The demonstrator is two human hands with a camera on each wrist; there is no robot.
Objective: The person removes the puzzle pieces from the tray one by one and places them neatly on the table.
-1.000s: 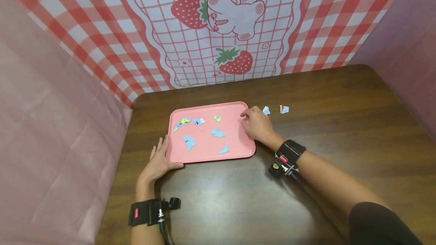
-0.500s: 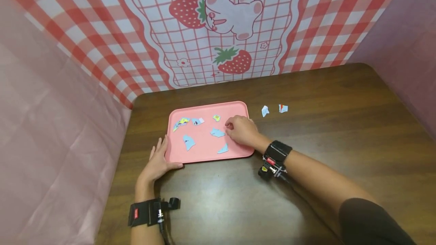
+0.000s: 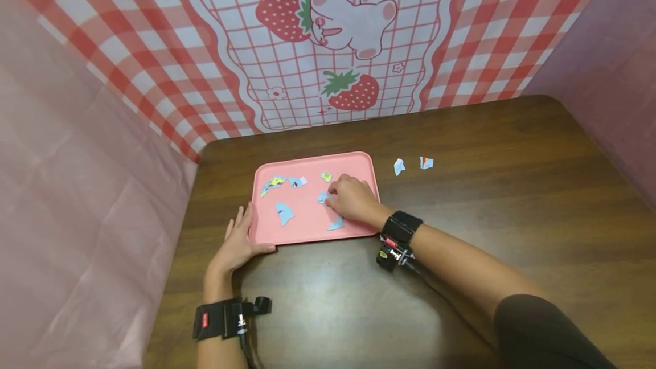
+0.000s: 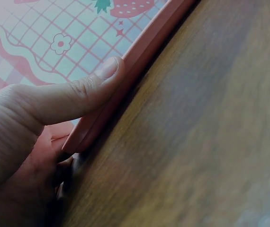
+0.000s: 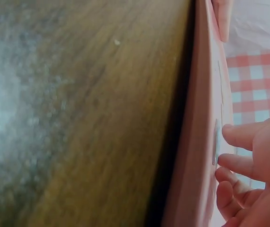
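Observation:
In the head view a pink tray (image 3: 307,231) holds several irregular, torn-looking light blue printed pieces. My right hand (image 3: 353,201) reaches over the tray with fingers loosely bent. Its fingertips are at a light blue piece (image 3: 322,197) and cover its right end. The right wrist view shows the fingers of my right hand (image 5: 258,161) spread apart near the tray's surface; whether they touch the piece is unclear. At the tray's near left corner rests my left hand (image 3: 238,246), fingers along the left side. In the left wrist view its thumb (image 4: 78,94) lies straight along the rim.
Also on the tray are a yellow and blue piece (image 3: 273,185), a piece with a white corner (image 3: 297,182), a small yellow piece (image 3: 326,176) and plain blue ones (image 3: 284,213). Two pieces (image 3: 399,167) lie on the wooden table (image 3: 461,198) right of the tray. A patterned cloth (image 3: 353,33) hangs behind.
My right hand has moved left from the tray's right edge to the light blue piece near its middle. The left hand and the tray have stayed put.

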